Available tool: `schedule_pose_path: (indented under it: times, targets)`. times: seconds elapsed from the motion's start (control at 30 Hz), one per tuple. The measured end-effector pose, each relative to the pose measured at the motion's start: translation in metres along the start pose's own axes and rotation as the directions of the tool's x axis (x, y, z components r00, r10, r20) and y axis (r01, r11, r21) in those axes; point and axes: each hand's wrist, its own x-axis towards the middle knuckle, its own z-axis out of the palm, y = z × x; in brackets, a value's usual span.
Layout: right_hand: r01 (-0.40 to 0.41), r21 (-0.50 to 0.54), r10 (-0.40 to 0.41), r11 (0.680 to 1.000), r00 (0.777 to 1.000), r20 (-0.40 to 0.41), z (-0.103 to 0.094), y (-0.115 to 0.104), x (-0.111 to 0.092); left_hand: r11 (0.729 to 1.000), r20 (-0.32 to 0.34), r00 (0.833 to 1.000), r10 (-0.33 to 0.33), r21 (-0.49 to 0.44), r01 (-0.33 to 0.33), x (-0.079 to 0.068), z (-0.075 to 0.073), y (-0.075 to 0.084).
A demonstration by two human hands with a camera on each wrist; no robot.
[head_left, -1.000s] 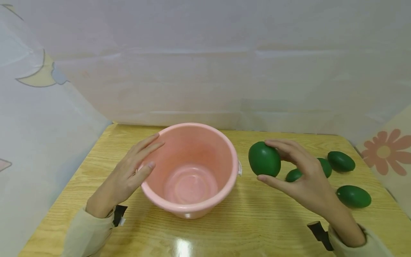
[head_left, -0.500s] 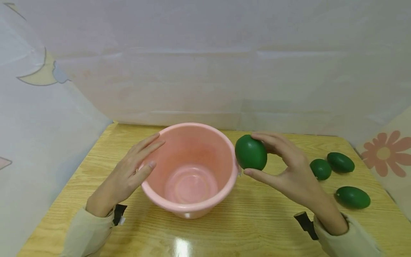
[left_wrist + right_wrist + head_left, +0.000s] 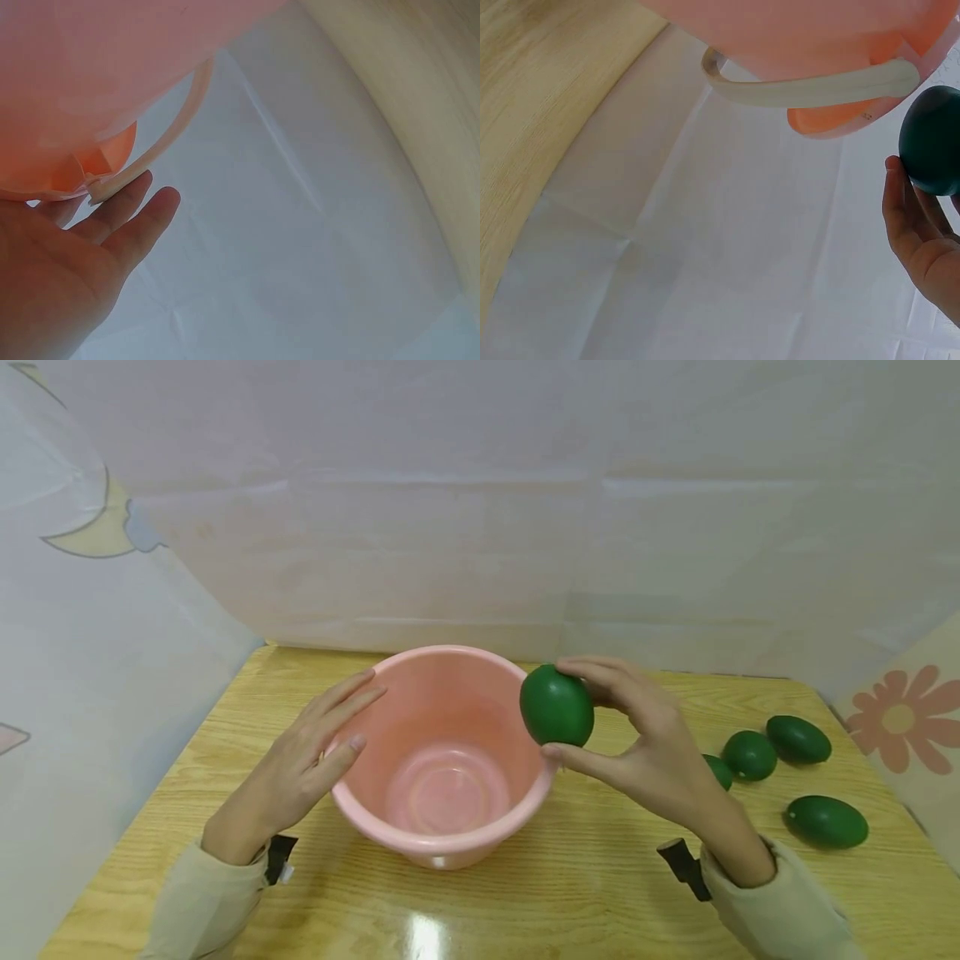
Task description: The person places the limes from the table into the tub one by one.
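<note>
A pink plastic bucket [image 3: 450,839] stands upright on the wooden table, and no fruit shows inside it. My left hand [image 3: 300,768] touches the bucket's left rim with its fingers fairly straight. In the left wrist view these fingers [image 3: 131,225] lie beside the bucket's pale handle [image 3: 161,142]. My right hand [image 3: 645,743] pinches a dark green egg-shaped fruit [image 3: 557,706] between thumb and fingers. This fruit hangs just above the bucket's right rim and covers part of it. In the right wrist view, the fruit [image 3: 934,142] is cut off by the frame's edge.
Several more green fruits lie on the right of the table [image 3: 600,877], among them a long one [image 3: 827,822] nearest me and another [image 3: 798,739] farther back. One fruit [image 3: 718,771] is partly hidden by my right hand. A pale sheeted wall [image 3: 465,552] rises behind the table.
My right hand has moved left with the green fruit, from beside the bucket to over its right rim. The left hand and the bucket have stayed in place.
</note>
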Motion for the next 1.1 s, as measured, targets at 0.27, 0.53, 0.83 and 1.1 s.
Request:
schedule_pose_path:
  times: [0.27, 0.53, 0.83, 1.1]
  targets:
    - [0.000, 0.019, 0.000, 1.000, 1.000, 0.020, 0.009, 0.001, 0.006, 1.000, 0.002, 1.000, -0.002, -0.001, 0.002, 0.000, 0.000, 0.001]
    - [0.025, 0.036, -0.027, 0.999, 0.999, 0.046, 0.017, 0.002, 0.012, 1.000, -0.001, 1.000, 0.000, 0.003, 0.000, 0.000, 0.000, -0.001]
    - [0.031, 0.037, -0.034, 0.999, 0.994, 0.101, 0.024, 0.002, 0.018, 1.000, -0.006, 1.000, 0.012, 0.001, -0.012, 0.000, 0.000, 0.000]
    - [0.012, 0.024, -0.016, 1.000, 0.986, 0.164, 0.028, 0.002, 0.023, 1.000, -0.014, 1.000, 0.018, -0.002, -0.018, 0.001, 0.001, 0.000]
